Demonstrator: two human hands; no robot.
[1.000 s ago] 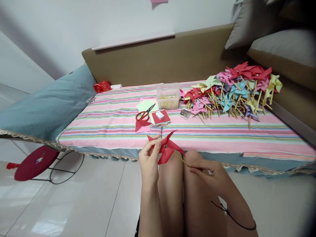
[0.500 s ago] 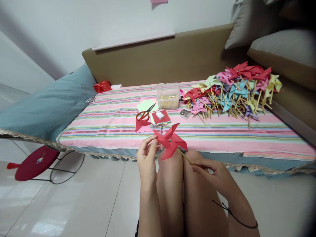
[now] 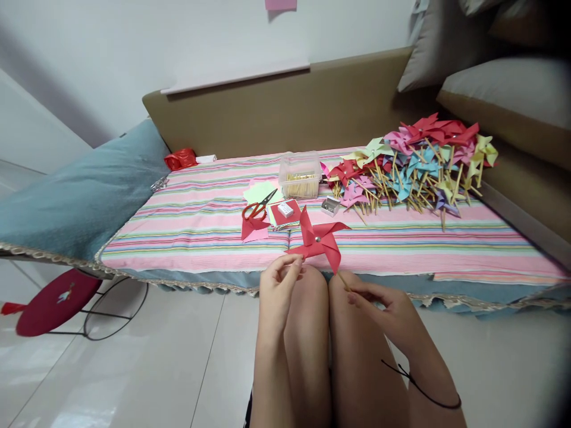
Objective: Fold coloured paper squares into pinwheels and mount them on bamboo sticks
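A red paper pinwheel (image 3: 319,241) with a silver pin at its centre is held up over my knees. My right hand (image 3: 379,303) pinches the lower part of its thin wooden stick (image 3: 342,280). On the other side, my left hand (image 3: 279,285) has thumb and fingertips closed at the tip of the lower left blade. Just beyond lie orange-handled scissors (image 3: 259,206), a stack of coloured paper squares (image 3: 277,219) with a small white box (image 3: 285,209) on it, and a folded red paper piece (image 3: 254,227).
A clear plastic tub (image 3: 300,176) of wooden sticks stands mid-seat, beside a small open box (image 3: 331,205). Many finished pinwheels (image 3: 410,166) are heaped at the right. A red bag (image 3: 181,159) lies at the back left; a dark red stool (image 3: 57,300) stands on the floor.
The pinwheel's head has turned and risen slightly to the right. My left hand has shifted right and a little down, its fingers now at the lower left blade.
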